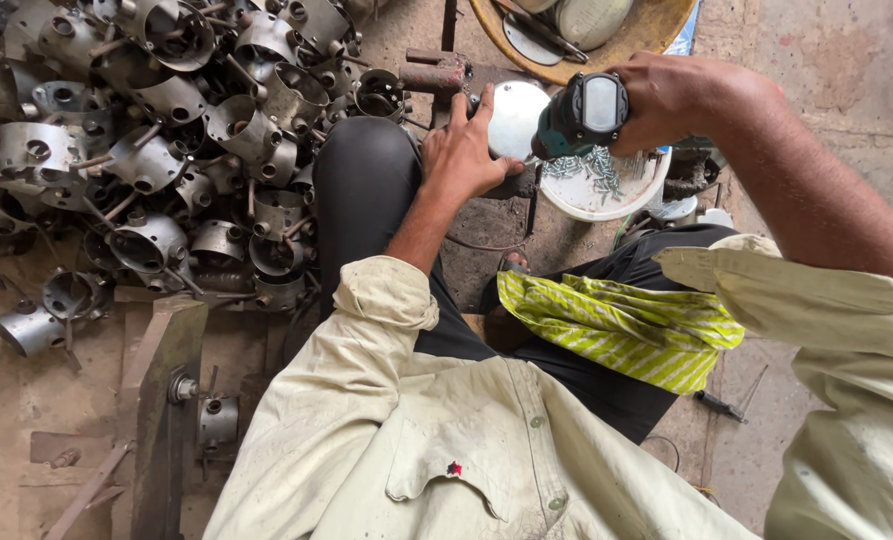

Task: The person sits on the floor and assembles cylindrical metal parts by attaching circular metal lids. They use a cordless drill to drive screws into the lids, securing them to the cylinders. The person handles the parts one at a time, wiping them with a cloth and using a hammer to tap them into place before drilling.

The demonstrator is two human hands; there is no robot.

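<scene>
1. The left hand lies mostly open, fingers stretched forward and thumb spread, pressing down on a round pale metal disc and the dark fixture beneath it, at the far centre of the scene.
2. The right hand is closed tight around a dark green cordless driver, whose nose points left and down at the near edge of the disc, just beside the left thumb.
3. Just right of the disc, under the driver, sits a white bowl holding a heap of small silver screws.
4. At the far edge, a yellow basin holds more round metal parts.
5. To the left, a big pile of grey metal cup-shaped housings covers the floor, close to the person's dark-trousered knee.
6. A yellow-and-white striped cloth lies across the lap, near the right.
7. No label or sign is legible.
</scene>
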